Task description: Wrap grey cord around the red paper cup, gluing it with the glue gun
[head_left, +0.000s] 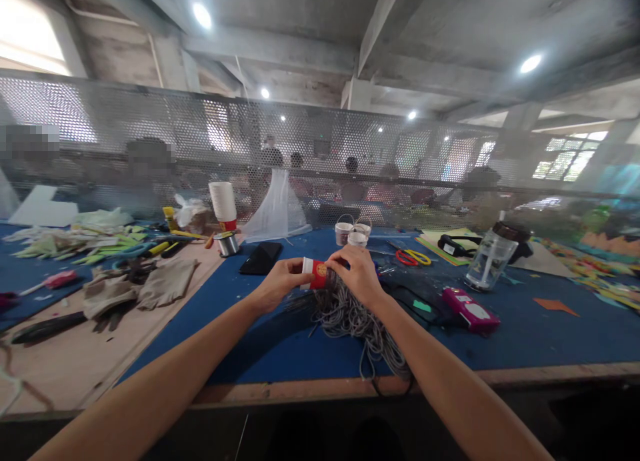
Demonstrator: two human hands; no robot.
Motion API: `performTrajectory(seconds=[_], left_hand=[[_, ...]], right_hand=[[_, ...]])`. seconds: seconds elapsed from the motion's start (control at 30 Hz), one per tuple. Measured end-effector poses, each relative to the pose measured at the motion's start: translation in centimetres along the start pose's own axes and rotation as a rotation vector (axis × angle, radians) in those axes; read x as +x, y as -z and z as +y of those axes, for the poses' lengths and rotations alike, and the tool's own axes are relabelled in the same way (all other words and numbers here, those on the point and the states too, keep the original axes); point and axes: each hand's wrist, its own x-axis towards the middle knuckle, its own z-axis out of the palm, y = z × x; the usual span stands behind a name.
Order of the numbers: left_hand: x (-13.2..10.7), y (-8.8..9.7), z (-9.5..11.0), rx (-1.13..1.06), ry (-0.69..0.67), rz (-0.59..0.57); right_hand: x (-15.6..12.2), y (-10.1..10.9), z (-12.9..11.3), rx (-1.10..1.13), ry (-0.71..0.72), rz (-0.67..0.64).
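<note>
A red paper cup (319, 274) with a white rim and a gold emblem lies tilted on its side between my hands. My left hand (280, 282) grips it at the white rim end. At the other end, the fingers of my right hand (356, 271) are pinched together at the cup's base; whether they hold something small there cannot be made out. Right below the cup, a tangled heap of grey cord (357, 321) spreads over the blue mat (240, 354) toward the table's front edge.
Left are a black phone (261, 257), wire spool (229, 245), stacked paper cups (223, 204) and gloves (167, 282). Small white buckets (345, 233) stand behind my hands. Right are scissors (413, 257), a magenta device (470, 310) and a clear bottle (493, 257). A perforated metal screen (320, 124) backs the table.
</note>
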Motion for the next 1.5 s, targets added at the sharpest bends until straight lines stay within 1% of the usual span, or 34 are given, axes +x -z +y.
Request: performTrajectory(seconds=[0.57, 0.8, 1.07, 1.27, 1.5], left_hand=[[-0.29, -0.25, 0.45, 0.056, 0.006, -0.004], [-0.30, -0.20, 0.29, 0.055, -0.012, -0.035], [-0.25, -0.12, 0.14, 0.032, -0.016, -0.044], [-0.15, 0.00, 0.06, 0.009, -0.003, -0.021], [-0.29, -0.14, 0.28, 0.019, -0.001, -0.027]], right_hand=[[-0.06, -0.03, 0.09, 0.002, -0.018, -0.014], [0.00, -0.02, -0.05, 0.011, -0.035, -0.017], [0.01, -0.01, -0.10, 0.020, -0.042, -0.011], [0.06, -0.03, 0.02, 0.012, -0.039, 0.015], [-0.02, -0.04, 0.01, 0.016, -0.036, 0.011]])
